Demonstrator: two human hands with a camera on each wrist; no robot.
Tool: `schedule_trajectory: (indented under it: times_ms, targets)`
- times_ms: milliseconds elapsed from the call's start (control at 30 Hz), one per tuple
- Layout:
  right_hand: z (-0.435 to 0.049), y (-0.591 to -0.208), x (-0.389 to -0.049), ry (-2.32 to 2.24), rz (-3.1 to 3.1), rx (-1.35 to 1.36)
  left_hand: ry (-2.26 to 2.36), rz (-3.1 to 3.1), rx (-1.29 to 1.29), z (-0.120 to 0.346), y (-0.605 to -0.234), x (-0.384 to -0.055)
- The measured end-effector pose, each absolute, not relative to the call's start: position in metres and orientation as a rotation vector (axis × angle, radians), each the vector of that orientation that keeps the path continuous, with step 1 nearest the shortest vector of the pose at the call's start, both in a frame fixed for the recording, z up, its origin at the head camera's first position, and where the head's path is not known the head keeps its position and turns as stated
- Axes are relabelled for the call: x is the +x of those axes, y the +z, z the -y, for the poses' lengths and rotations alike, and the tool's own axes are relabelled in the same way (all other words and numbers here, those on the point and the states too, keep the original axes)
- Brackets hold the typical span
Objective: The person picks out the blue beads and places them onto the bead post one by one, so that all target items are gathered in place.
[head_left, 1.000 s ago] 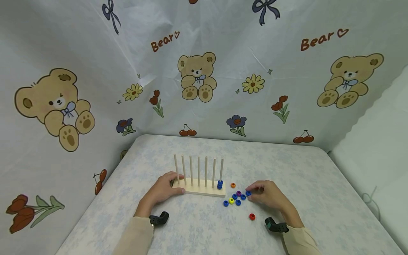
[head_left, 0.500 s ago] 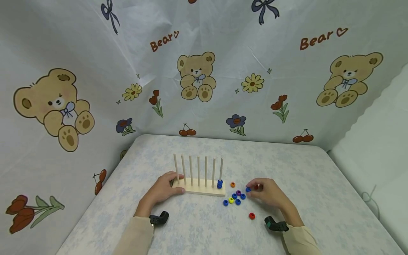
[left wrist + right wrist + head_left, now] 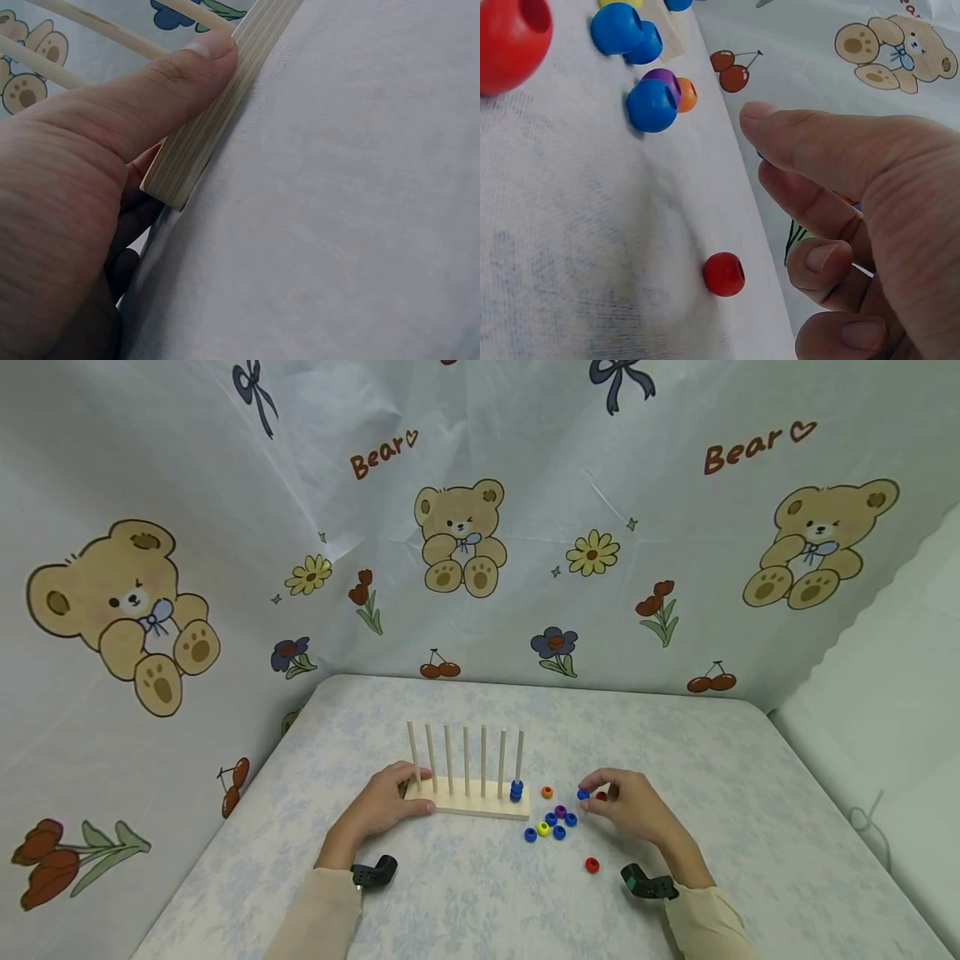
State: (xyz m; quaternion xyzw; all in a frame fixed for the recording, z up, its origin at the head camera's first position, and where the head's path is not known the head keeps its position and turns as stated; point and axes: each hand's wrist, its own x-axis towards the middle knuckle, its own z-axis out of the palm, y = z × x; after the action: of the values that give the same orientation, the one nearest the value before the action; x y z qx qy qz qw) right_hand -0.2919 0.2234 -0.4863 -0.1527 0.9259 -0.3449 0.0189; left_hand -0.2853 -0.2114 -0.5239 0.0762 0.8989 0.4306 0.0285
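Note:
My left hand [image 3: 381,802] grips the left end of a wooden peg board [image 3: 480,805], thumb along its front edge and fingers behind. The left wrist view shows the thumb [image 3: 176,82] on the layered wood edge. Several upright pegs stand on the board, and blue beads [image 3: 517,792] are stacked on the rightmost one. To the right, my right hand [image 3: 633,810] pinches a blue bead [image 3: 582,794] between thumb and fingertip, lifted off the table. Only a sliver of that bead shows in the right wrist view. A red bead [image 3: 724,274] lies on the table beneath this hand.
Between board and right hand lie loose beads: an orange bead [image 3: 547,792], a purple bead [image 3: 560,811], a yellow bead [image 3: 543,829] and several blue ones. Another red bead [image 3: 592,865] lies nearer me. A bear-print cloth [image 3: 480,635] hangs behind the table.
My right hand has risen and moved slightly away from me with the blue bead, uncovering a red bead beneath it. The left hand and the peg board have stayed put.

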Motion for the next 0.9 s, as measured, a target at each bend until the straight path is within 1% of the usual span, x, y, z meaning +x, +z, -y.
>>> schedule_trajectory:
  times_ms: [467,900]
  targets:
    - [-0.217,-0.458,-0.288,-1.148,-2.935,-0.619,1.326,-2.786,0.242,0.212,-0.524,-0.285]
    - [-0.207,-0.434,-0.284,-1.163,-2.982,-0.644,1.330,-2.777,0.242,0.212,-0.522,-0.285]
